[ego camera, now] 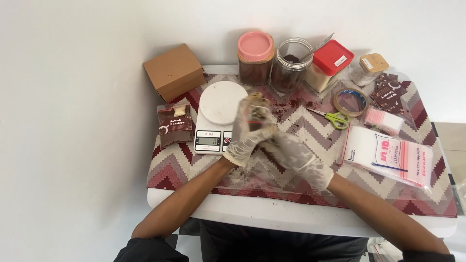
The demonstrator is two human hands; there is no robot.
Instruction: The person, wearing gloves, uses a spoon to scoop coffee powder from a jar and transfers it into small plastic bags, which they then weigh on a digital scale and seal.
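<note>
Together, the gloved left hand point(250, 131) and right hand point(296, 153) have fingers grasping a small crinkled pouch point(256, 112).

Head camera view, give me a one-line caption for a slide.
Gloved left hand and right hand grip a small pouch above a patterned cloth, beside a kitchen scale.

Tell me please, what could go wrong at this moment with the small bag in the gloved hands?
The small bag, held by the left hand and right hand above the patterned cloth, might spill more powder there. The open jar with a spoon stands close behind and could be knocked.
</note>
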